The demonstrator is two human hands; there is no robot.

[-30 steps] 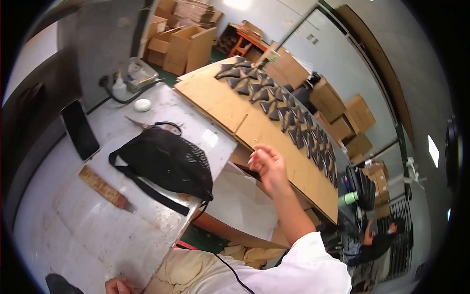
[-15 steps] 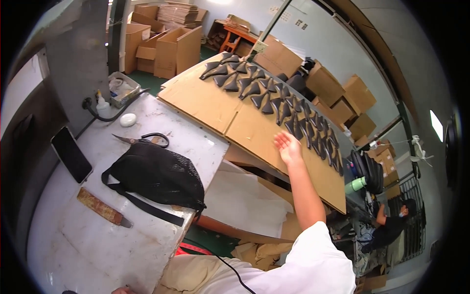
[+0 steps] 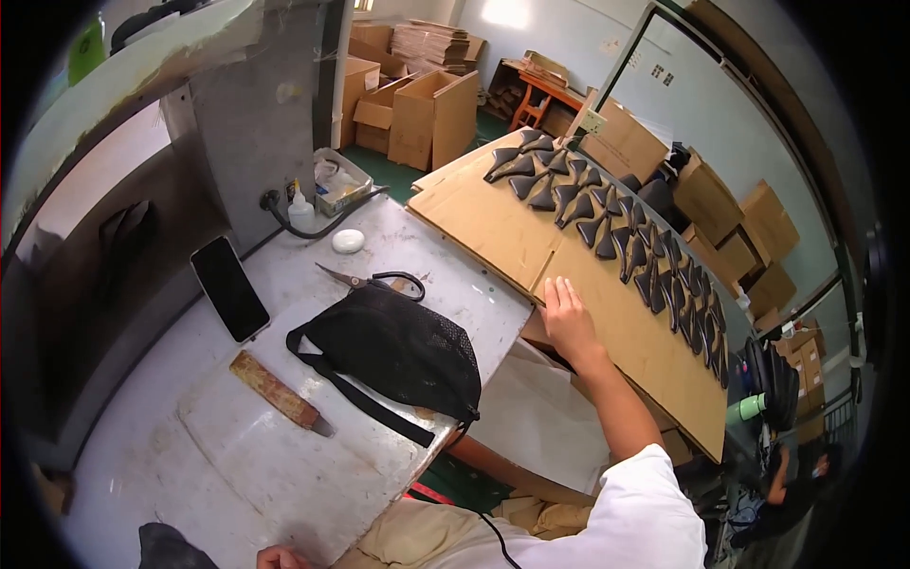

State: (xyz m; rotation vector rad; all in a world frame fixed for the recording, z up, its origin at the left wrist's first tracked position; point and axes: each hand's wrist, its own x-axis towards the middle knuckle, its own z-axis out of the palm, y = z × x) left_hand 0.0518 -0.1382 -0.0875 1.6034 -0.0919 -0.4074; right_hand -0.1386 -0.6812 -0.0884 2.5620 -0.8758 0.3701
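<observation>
My right hand [image 3: 569, 321] is held over the near edge of a brown board [image 3: 493, 204], its fingers stretched out and nothing in them. Whether it touches the board I cannot tell. Many black pieces shaped like bicycle saddles [image 3: 605, 204] lie in rows along the board's far side. At the bottom edge of the white worktable, only a small part of my left hand [image 3: 282, 558] shows, its fingers mostly hidden. A dark grey piece [image 3: 175, 548] lies to its left. A black mesh bag [image 3: 393, 356] with a strap rests on the worktable before me.
On the worktable [image 3: 237, 474] are scissors [image 3: 365, 280], a phone [image 3: 230, 287], a rusty-handled blade [image 3: 280, 391], a white oval object [image 3: 348, 241] and a white bottle [image 3: 300, 209]. Cardboard boxes [image 3: 431, 119] stand behind. A person [image 3: 791, 493] is at far right.
The view has turned to the left, so things sit further right in it. My right hand has drawn back from beside the black pieces to the board's near edge.
</observation>
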